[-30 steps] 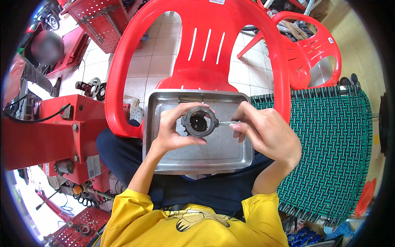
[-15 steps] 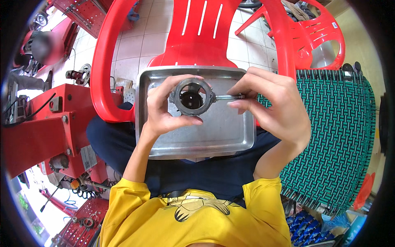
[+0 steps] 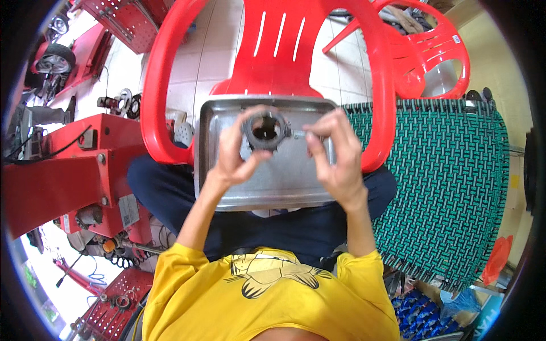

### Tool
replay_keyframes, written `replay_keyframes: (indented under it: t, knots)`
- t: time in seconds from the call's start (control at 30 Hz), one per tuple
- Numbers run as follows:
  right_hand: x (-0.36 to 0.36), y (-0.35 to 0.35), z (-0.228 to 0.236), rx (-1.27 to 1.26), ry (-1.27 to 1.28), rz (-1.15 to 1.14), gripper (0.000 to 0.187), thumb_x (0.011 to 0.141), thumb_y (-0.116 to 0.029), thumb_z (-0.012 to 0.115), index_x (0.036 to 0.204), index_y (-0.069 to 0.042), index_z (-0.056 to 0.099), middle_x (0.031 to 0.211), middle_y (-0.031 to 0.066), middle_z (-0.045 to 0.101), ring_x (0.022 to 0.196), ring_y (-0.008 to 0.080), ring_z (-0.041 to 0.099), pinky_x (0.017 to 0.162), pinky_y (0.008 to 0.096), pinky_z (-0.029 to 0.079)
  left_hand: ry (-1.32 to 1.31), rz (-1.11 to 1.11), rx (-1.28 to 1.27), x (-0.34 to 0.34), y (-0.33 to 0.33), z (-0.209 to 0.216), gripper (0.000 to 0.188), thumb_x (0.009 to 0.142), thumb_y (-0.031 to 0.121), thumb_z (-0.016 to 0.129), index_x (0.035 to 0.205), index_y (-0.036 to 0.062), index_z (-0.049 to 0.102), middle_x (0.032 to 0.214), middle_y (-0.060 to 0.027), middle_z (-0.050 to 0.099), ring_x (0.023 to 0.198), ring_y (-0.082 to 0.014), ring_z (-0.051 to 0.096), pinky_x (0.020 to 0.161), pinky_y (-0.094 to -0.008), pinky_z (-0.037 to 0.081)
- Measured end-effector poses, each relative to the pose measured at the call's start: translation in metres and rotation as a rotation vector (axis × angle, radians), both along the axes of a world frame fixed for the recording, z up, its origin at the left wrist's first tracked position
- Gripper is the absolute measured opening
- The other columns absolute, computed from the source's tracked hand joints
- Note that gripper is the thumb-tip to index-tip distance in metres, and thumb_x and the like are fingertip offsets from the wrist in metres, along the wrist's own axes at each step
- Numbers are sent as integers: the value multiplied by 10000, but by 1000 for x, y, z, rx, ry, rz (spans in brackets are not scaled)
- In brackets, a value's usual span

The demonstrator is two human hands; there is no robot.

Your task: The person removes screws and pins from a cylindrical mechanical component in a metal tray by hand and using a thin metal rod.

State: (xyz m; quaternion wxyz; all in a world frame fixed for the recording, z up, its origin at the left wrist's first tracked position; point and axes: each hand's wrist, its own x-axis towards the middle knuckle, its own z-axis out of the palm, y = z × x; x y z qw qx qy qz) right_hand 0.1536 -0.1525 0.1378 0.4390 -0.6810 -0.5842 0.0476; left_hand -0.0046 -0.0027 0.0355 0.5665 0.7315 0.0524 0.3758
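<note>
My left hand [image 3: 228, 154] is closed around a dark, ring-shaped metal part [image 3: 250, 133], its round opening facing up. From the ring's right side a thin metal rod [image 3: 298, 134] reaches toward my right hand [image 3: 340, 162], whose thumb and fingers pinch its outer end. Motion blurs the rod and those fingertips, and I cannot tell whether the rod is a tool or a bolt. Both hands are above a shallow rectangular metal tray [image 3: 278, 184] across my lap.
A red plastic chair [image 3: 273, 74] stands just beyond the tray, with another red chair [image 3: 409, 74] behind it. A green woven seat [image 3: 438, 187] is at my right. Red machinery [image 3: 62, 176] and a pegboard with metal parts [image 3: 116, 304] lie on the left.
My right hand has turned at the wrist, its forearm swinging inward and lower. The ring stays in my left hand, with the rod still at its side. The whole view has shifted slightly.
</note>
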Motion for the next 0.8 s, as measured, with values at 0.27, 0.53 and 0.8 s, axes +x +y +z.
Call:
replay_keyframes:
  t: [0.27,0.53,0.8]
  knots:
    - [-30,-55,-11,56,179,-94,160,875,87,702,991,-10,651,915,106,622,707,217,607,647,337,501,72,-32,91,-27,-54,36,665,734,54,715,1354,-39,495,1236,-240,697,1139,-328,696,1010,-425,535]
    - [-20,-61,-9,-41,-40,-15,42,947,-8,626,982,-4,605,867,186,594,764,400,641,642,453,498,62,-39,90,-21,-56,24,683,741,151,865,1318,-21,543,1180,-190,708,1065,-349,718,917,-390,553]
    - [-16,-64,7,-194,-20,19,159,982,-156,630,975,-3,586,904,206,600,788,432,649,679,483,528,105,17,31,-22,-66,14,706,703,105,814,1332,-47,531,1200,-220,685,1103,-370,693,975,-427,522]
